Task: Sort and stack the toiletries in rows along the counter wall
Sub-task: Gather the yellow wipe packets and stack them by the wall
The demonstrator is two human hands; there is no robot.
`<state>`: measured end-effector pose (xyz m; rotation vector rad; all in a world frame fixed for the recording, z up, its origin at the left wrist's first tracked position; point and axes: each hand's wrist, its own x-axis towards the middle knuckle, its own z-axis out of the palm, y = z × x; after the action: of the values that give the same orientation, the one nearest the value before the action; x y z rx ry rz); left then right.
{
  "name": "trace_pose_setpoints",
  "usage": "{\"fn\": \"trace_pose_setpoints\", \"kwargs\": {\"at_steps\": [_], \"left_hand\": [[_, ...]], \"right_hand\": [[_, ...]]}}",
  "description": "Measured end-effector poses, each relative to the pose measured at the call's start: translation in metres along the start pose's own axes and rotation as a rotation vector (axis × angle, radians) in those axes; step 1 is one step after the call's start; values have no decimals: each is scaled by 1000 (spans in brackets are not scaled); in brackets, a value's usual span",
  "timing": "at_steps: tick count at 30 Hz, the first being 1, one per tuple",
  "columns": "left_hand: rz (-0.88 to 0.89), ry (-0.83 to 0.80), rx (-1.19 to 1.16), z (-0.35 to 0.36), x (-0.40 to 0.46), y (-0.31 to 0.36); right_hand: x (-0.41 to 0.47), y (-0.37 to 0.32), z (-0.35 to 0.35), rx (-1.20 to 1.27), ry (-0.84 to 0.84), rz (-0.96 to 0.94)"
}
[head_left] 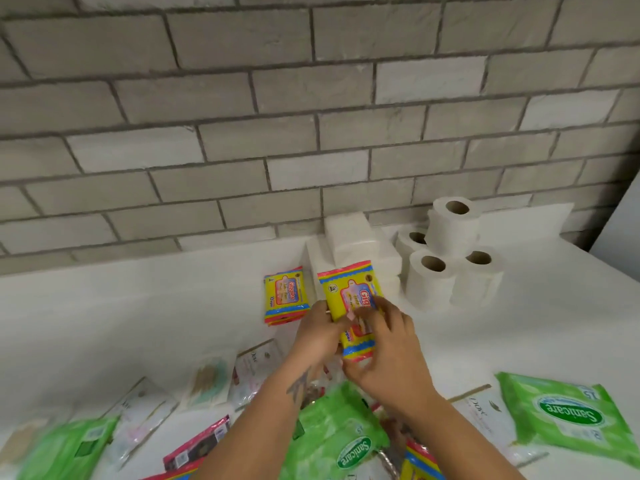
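Holding a yellow Giggles wipes pack (349,296) between both hands, I am mid-way through the yellow row. My left hand (320,336) curls round its left edge, and my right hand (388,355) pinches it from the other side, thumb under the bottom end, fingers across the printed front. The pack is lifted off the counter (138,317) and tilted a little, its top end pointing away from me toward the brick wall (311,116).

Just left of my left hand lies the small stack of matching yellow packs (285,295) already started, and beyond my fingertips stand the white tissue packs (353,247), with the toilet rolls (453,254) to the right of those (that end looks sorted).

Next, I judge, this pack goes onto the yellow stack: a short shift to the left, squared up so its edges sit flush, then released. Nearer to me than my wrists, the green Sanicare packs (568,414) and Dove sachets (256,368) wait unsorted.
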<state>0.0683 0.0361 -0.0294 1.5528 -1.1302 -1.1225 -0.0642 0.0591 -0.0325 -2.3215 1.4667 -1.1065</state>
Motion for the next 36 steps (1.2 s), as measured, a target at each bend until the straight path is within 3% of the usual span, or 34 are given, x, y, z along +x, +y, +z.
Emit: {"fn": "trace_pose_setpoints", "kwargs": {"at_steps": [5,13,20,26,31,36], "left_hand": [[-54,63,19,-60,6,-12],[-101,109,-10,-113,29,-23],[-133,171,332,-131,78,-35],[-113,213,589,-127,108,-44],[-78,273,556,-121,113,-49],[-33,289,608,-121,112,-49]], "right_hand": [[10,-19,31,-97,-211,-190],[49,-48,72,-198,-175,-362],[81,-45,114,-378,-321,-283],[95,-29,143,-383,-387,-241],[103,-32,137,-380,-573,-198],[102,-40,137,-364,-586,-148]]}}
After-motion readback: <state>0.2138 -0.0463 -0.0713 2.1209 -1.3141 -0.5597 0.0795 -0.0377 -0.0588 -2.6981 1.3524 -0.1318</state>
